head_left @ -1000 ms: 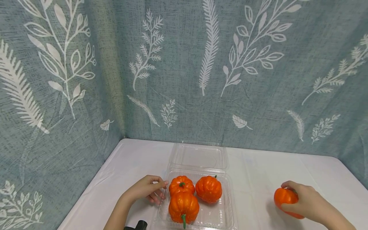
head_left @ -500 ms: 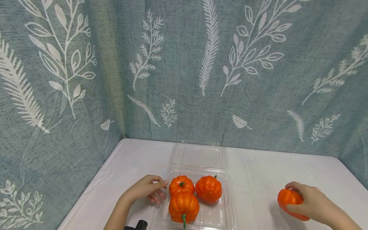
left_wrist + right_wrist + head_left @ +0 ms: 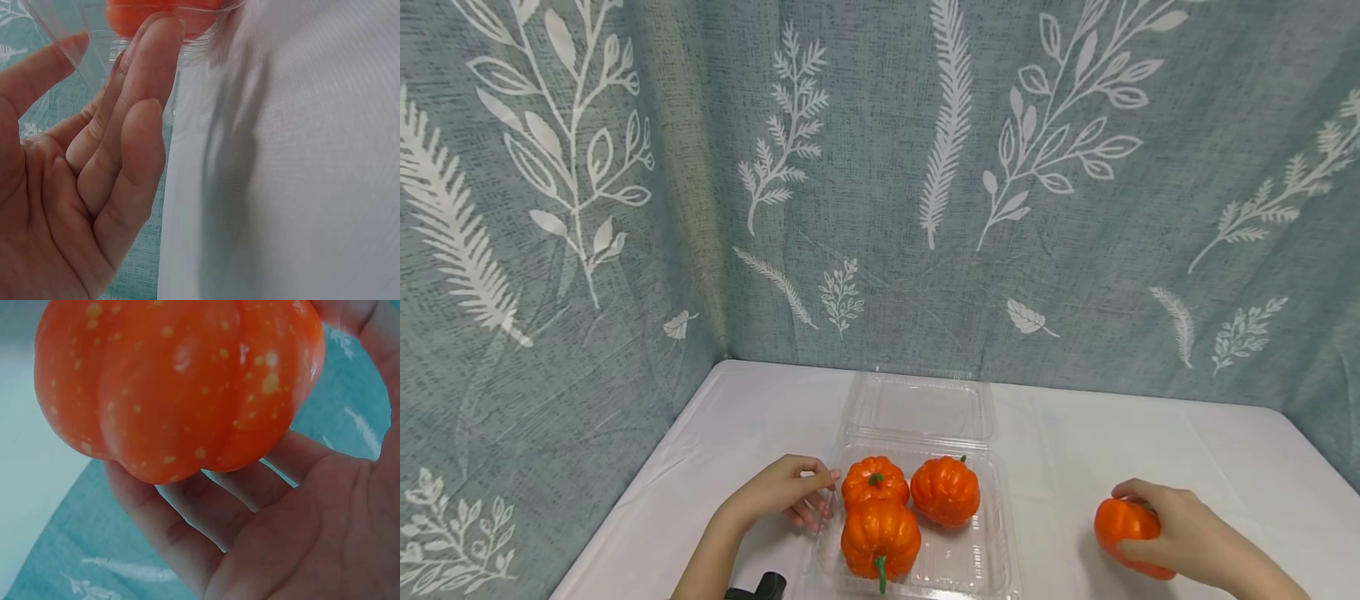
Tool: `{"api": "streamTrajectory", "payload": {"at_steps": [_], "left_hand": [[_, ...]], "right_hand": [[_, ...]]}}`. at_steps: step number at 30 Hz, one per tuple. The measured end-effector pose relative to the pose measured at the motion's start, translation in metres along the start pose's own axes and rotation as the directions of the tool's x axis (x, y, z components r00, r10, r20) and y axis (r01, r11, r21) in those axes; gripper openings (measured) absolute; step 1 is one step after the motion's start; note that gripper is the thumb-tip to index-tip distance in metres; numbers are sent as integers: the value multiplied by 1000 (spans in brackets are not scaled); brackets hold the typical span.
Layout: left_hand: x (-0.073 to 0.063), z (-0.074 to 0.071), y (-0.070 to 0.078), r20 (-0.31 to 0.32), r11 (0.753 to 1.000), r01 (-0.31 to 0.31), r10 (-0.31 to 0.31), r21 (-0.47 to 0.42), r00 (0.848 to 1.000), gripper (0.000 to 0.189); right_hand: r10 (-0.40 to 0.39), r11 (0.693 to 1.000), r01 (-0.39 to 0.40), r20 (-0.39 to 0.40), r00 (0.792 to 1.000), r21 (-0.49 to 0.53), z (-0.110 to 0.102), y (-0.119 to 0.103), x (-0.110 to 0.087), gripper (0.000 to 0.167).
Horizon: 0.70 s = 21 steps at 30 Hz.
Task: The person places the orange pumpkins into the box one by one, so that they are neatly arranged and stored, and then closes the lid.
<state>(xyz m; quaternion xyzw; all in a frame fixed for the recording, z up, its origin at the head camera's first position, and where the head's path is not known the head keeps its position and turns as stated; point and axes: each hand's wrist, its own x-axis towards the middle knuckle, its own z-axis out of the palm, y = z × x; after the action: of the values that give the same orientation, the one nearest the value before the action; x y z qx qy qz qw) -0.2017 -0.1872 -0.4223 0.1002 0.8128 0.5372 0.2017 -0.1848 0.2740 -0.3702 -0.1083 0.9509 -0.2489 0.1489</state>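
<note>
At seven o'clock, the left hand (image 3: 786,492) sits released, fingers loose just beside a clear, thin-ridged plastic tray (image 3: 953,560) at six; three glossy, ribbed orange pumpkins (image 3: 891,521) sit together inside. Over at four, the right hand (image 3: 1183,532) grasps a fourth pumpkin (image 3: 1120,530), smooth-lobed, yellow-flecked, and it's moved toward nine since half a second ago, while the left stays put!

One round, ribbed orange pumpkin (image 3: 181,394) is showing yellow speckles; the blue-green fabric curtain (image 3: 868,167) is bearing white leaves.
</note>
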Motion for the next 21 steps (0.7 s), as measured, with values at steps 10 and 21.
{"api": "streamTrajectory", "payload": {"at_steps": [10, 21], "left_hand": [[0, 0, 0, 3, 1000, -4, 4, -2, 1000, 38], [1, -1, -1, 5, 1000, -8, 8, -8, 1000, 38]], "right_hand": [[-74, 997, 74, 12, 997, -9, 10, -10, 6, 46], [-186, 982, 185, -14, 982, -37, 17, -30, 7, 47]]}}
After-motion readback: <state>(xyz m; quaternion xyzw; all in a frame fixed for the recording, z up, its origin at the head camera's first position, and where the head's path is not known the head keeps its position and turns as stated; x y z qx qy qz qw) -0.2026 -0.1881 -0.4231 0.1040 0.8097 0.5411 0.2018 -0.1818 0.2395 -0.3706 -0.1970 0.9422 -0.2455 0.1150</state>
